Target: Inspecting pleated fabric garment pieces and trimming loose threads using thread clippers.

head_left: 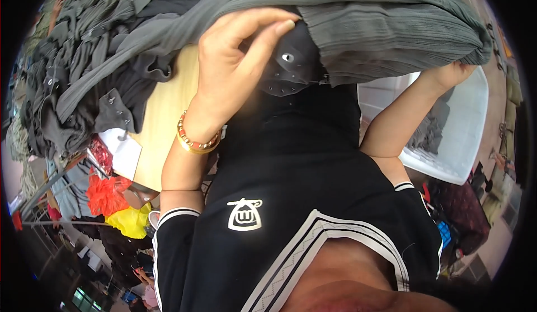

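A grey-green ribbed knit garment (380,38) stretches across the top of the view, raised in front of my body. Its right end is bunched in my right hand (454,75), whose fingers are closed on the cloth and partly hidden by it. My left hand (238,55), with beaded and gold bracelets at the wrist, pinches thumb and forefinger together beside the garment's cut-looking edge. Whatever lies between those fingertips is too small to make out. Below them hangs a dark piece of cloth with a metal snap (287,57).
Dark grey garments (72,60) with snaps are heaped on the left. They lie over a light wooden table (162,127) with a white paper (127,154) on it. Red and yellow plastic bags (128,221) sit below. A white plastic basket (470,127) holding grey cloth stands right.
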Demonstrator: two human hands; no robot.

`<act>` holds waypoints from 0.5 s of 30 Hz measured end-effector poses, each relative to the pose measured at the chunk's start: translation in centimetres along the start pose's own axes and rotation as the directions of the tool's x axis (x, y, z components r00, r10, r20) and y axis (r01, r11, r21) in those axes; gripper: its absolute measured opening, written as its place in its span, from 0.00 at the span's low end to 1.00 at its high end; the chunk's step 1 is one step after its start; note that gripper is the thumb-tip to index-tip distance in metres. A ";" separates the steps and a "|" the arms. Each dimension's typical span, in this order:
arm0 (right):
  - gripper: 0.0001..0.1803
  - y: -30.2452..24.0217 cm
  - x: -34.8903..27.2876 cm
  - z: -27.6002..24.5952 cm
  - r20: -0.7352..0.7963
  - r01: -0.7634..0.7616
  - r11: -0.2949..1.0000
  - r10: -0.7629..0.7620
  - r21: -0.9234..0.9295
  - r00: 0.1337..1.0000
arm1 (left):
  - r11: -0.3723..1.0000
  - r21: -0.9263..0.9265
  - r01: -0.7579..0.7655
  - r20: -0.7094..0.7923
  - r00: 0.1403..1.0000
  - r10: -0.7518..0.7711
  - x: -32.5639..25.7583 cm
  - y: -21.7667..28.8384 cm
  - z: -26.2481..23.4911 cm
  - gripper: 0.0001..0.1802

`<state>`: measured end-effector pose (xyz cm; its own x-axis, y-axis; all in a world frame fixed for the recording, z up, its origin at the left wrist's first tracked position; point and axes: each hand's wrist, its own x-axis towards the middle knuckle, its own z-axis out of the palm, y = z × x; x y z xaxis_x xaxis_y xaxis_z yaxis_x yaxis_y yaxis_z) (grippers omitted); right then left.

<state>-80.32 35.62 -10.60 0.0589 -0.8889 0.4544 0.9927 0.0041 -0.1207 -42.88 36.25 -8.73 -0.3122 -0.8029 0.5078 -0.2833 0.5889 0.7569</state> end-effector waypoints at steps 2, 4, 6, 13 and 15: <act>0.22 -1.6 -0.7 -3.2 -0.164 0.054 0.971 -0.094 -0.234 0.982 | 0.986 -0.159 0.041 0.048 0.998 -0.034 -0.6 -0.2 1.3 0.07; 0.19 -2.6 -1.9 -6.4 -0.298 0.063 0.893 -0.214 -0.445 0.930 | 0.920 -0.334 0.205 0.107 0.978 -0.179 -1.7 -1.0 2.0 0.08; 0.10 1.4 -3.3 -6.3 -0.511 -0.023 0.701 -0.497 -0.713 0.702 | 0.790 -0.460 0.406 0.152 0.912 -0.380 -3.4 -2.4 2.2 0.10; 0.24 14.1 -6.1 -6.5 -0.404 -0.408 -0.079 -0.057 -0.910 0.913 | 0.603 -0.384 0.699 0.395 0.715 -0.576 -8.1 -4.4 2.0 0.11; 0.26 16.0 -5.7 -6.3 -0.301 -0.247 -0.442 0.054 -0.862 0.952 | 0.613 -0.311 0.726 0.450 0.681 -0.578 -8.2 -3.9 2.3 0.09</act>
<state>-65.41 37.85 -20.72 0.0785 -0.9839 0.1607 -0.5442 -0.1774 -0.8200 -41.30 40.78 -16.78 -0.4572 -0.8452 -0.2767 -0.1180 -0.2508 0.9608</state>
